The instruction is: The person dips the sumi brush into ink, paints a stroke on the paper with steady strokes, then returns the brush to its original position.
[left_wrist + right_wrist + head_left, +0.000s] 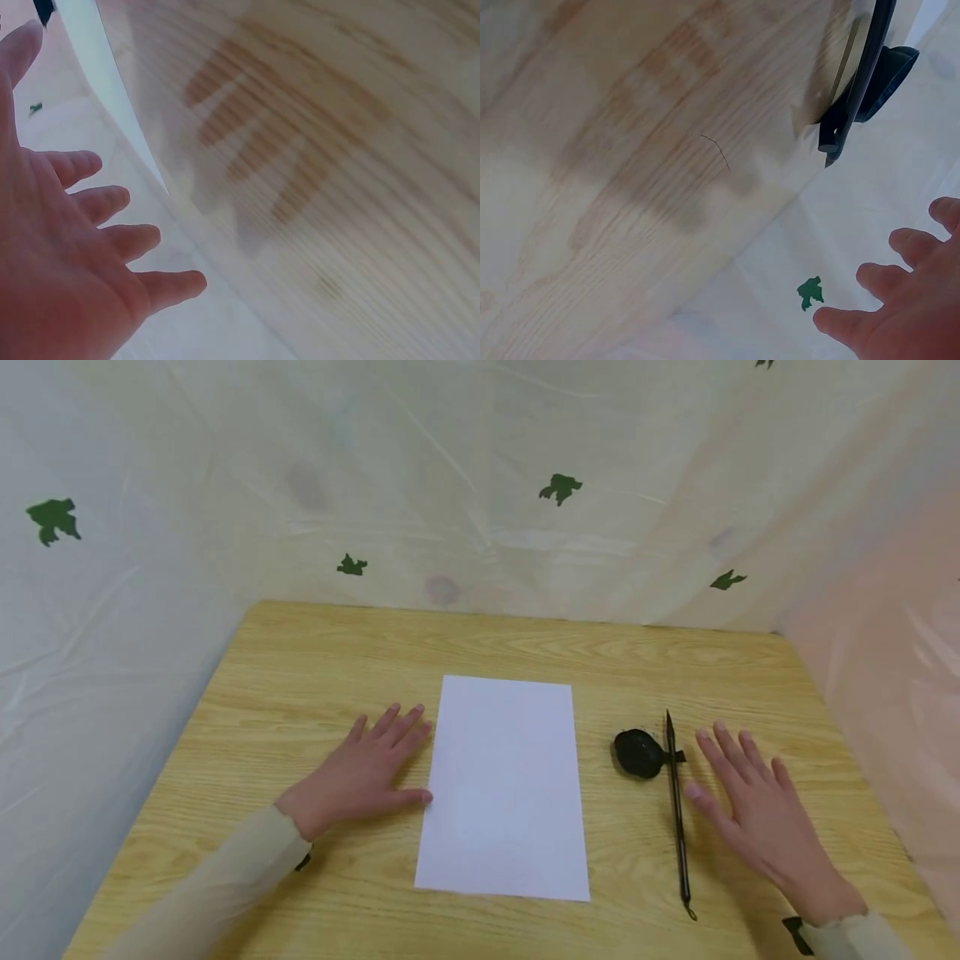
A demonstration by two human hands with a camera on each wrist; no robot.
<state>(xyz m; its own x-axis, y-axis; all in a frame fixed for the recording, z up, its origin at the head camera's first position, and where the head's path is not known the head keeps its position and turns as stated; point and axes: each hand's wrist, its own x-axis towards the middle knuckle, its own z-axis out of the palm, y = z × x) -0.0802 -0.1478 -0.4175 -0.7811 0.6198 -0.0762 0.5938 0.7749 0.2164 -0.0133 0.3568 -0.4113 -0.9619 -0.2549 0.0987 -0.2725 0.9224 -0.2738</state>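
Note:
A blank white sheet of paper (504, 793) lies upright on the wooden table. Left of it, my left hand (367, 768) is spread palm down, its thumb tip at the paper's left edge; the left wrist view shows this hand (67, 247) raised over its own shadow. To the right of the paper sits a small black ink dish (638, 753) with a short handle. A dark brush (678, 827) rests across that handle, tip pointing away from me. My right hand (776, 827), fingers spread and holding nothing, hovers just right of the brush (862, 82).
The wood-grain table (337, 652) meets pale hanging sheeting (480, 527) at the back and both sides. Green leaf-shaped patches (560, 488) dot the sheeting. A fine dark hair (718, 150) lies on the tabletop in the right wrist view.

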